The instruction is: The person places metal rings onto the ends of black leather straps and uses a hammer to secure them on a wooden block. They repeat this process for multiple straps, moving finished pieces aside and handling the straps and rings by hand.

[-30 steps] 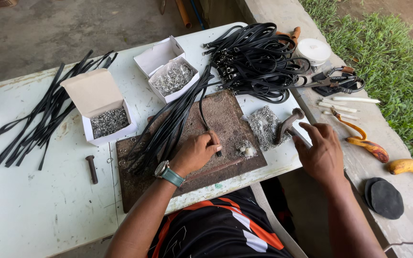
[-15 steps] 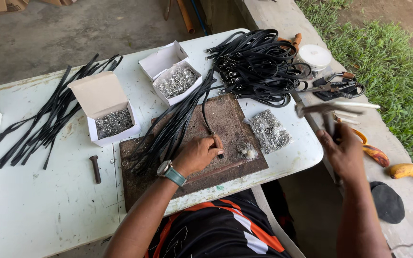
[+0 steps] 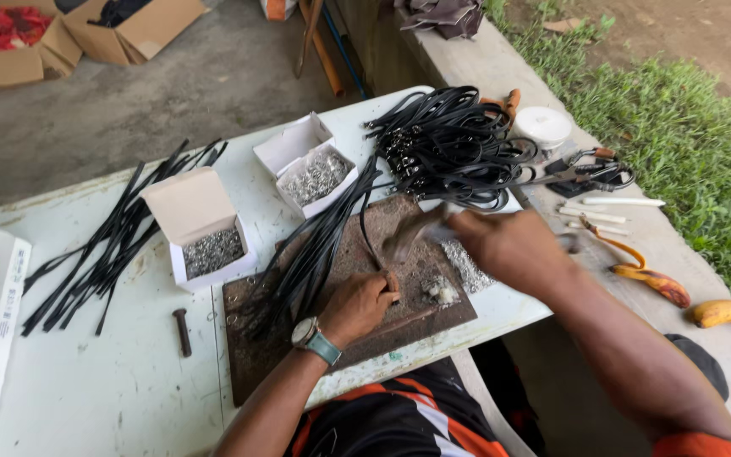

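Left hand point(image 3: 365, 305) pinched a black strap point(image 3: 367, 237) on a rusty plate point(image 3: 332, 338), right hand point(image 3: 509, 245) gripped a blurred hammer point(image 3: 412, 233), white bench point(image 3: 86, 381) outdoors, concrete floor point(image 3: 86, 127), grass point(image 3: 687, 127) beyond.

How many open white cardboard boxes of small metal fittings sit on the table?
2: one open white cardboard box left of the brown work board, another white box behind it.

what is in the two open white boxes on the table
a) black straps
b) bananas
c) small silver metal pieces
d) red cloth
c: both open white boxes, the near one and the far one, hold heaps of small silver metal pieces, while the black straps lie loose on the table.
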